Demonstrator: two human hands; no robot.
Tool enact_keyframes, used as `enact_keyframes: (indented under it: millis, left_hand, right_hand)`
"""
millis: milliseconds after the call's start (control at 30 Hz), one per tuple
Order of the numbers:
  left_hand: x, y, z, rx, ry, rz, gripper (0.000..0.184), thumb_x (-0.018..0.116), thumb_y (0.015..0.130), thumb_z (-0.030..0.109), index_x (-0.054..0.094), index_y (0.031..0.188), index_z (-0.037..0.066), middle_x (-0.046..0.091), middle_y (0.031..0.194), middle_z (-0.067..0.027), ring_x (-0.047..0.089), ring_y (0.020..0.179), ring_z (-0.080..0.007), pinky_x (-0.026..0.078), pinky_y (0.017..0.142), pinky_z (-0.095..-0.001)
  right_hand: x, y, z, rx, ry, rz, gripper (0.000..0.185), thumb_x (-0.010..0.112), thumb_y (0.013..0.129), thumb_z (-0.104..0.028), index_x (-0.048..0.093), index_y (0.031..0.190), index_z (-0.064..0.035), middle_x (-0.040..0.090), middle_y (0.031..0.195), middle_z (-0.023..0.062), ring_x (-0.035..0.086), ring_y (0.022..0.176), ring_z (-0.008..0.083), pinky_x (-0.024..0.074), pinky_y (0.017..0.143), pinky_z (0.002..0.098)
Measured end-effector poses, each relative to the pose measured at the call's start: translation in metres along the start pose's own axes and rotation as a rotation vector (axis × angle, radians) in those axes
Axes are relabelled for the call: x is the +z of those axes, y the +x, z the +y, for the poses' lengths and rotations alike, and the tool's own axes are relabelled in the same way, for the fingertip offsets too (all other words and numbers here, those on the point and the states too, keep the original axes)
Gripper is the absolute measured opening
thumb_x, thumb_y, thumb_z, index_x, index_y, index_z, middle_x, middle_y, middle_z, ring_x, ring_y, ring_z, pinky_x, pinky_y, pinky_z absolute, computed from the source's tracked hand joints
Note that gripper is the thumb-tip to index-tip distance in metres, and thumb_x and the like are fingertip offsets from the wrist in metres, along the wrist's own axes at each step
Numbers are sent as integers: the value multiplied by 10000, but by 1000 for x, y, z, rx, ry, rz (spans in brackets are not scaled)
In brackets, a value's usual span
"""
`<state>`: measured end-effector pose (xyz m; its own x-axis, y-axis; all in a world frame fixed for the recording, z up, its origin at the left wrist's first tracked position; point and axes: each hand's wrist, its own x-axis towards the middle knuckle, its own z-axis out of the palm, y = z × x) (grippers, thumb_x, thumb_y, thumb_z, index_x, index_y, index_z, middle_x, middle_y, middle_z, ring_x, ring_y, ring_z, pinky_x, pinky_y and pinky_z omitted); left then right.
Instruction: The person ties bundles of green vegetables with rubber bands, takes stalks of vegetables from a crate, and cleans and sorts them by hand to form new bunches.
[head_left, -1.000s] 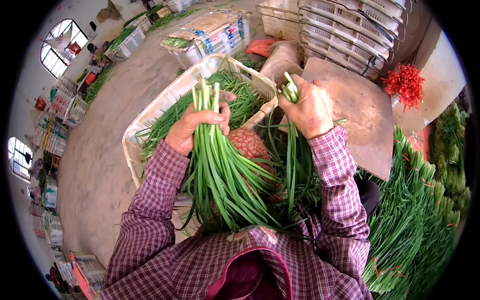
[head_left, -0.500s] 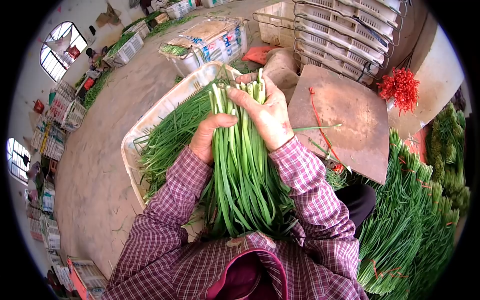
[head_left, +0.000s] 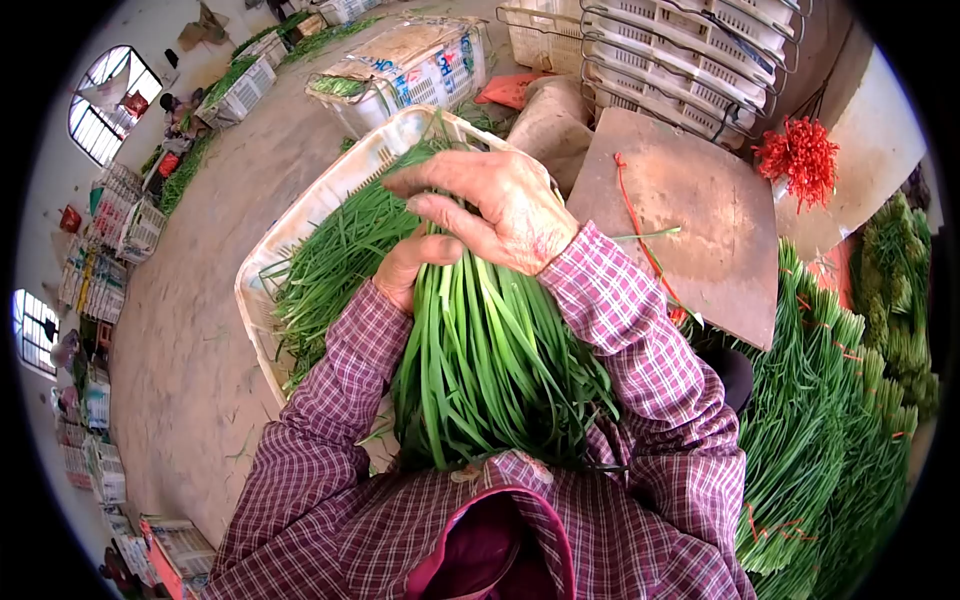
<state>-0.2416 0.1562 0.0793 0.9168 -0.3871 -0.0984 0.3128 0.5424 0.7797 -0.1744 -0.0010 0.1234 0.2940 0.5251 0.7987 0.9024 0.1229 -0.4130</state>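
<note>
My left hand (head_left: 410, 263) is closed around the upper part of a bunch of garlic chives (head_left: 480, 350), whose green leaves hang down towards my lap. Over the top of the bunch lies my right hand (head_left: 500, 205), its fingers stretched to the left and its thumb apart from them. The pale stem ends are hidden beneath that palm. Behind my hands, more loose chives (head_left: 340, 250) lie in a white plastic crate (head_left: 262, 330).
To the right is a brown board (head_left: 690, 220) with a red tie (head_left: 640, 225) on it. Tied chive bundles (head_left: 830, 430) lie at the lower right. Stacked white crates (head_left: 680, 70) stand behind, near a hanging bunch of red ties (head_left: 797, 165).
My right hand has shifted from gripping the bunch's right side to lying across its top, covering the stem ends. My left hand keeps its hold, slightly lower and further left.
</note>
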Motion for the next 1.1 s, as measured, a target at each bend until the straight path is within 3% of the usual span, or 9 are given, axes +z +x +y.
enact_keyframes:
  millis: [167,367,433,533,667,733,833,933,1100]
  left_hand:
    - [-16,0,-12,40,99,-1,942,851,623,262,357,1382,5,534,1236,-104,569,1111,-212,510,932,-351]
    - [17,3,-8,-59,211,53,740,808,663,195,472,1288,-17,630,1095,-127,645,962,-249,539,871,-343]
    - [28,8,-5,-81,250,67,578,751,703,162,528,1203,-27,669,947,-135,676,835,-272,568,802,-362]
    - [35,15,-7,42,168,38,406,688,753,172,570,1076,-44,663,889,-143,687,755,-259,609,664,-354]
    - [42,17,24,214,94,236,334,652,777,196,591,1031,-13,660,878,-134,682,720,-223,606,604,-313]
    - [36,21,54,459,296,164,267,640,794,260,618,881,8,665,871,-95,659,779,-221,580,721,-348]
    - [27,18,105,578,256,146,295,689,766,212,573,991,61,648,820,-71,652,788,-219,562,799,-369]
    - [8,3,156,739,221,26,258,684,794,163,544,1005,112,619,900,-42,622,903,-200,512,923,-368]
    - [-15,-19,191,734,157,-107,186,638,837,166,550,996,128,575,960,-7,575,979,-186,454,1011,-392]
  right_hand:
    - [6,-11,-1,31,-54,-36,212,578,878,-243,700,980,-103,688,921,114,662,822,303,532,730,384]
    - [-3,1,9,157,-220,-404,336,492,927,-384,720,929,-138,677,804,120,650,791,317,477,865,436]
    - [-7,4,10,318,-125,-513,356,500,932,-403,683,1098,-146,675,935,161,648,871,320,452,919,436]
    - [-4,8,20,129,-109,-18,683,595,860,-492,441,1391,-91,548,1258,207,559,1129,360,415,990,478]
    - [-8,-2,15,222,161,199,1035,699,725,-588,224,1478,-60,362,1414,290,399,1298,416,331,1099,467]
    - [-1,-20,8,331,337,82,1015,709,755,-531,204,1477,-28,344,1437,278,366,1333,375,295,1122,457]
    - [-5,-46,4,557,445,-213,1023,744,777,-440,171,1460,61,333,1453,289,324,1375,325,246,1154,416]
    - [-5,-84,17,647,329,-230,655,670,846,-200,379,1416,-60,598,1260,151,581,1130,240,438,1012,376]
    - [-27,-167,64,659,-179,-164,362,605,771,-220,642,1114,-108,678,894,205,642,826,402,511,770,474]
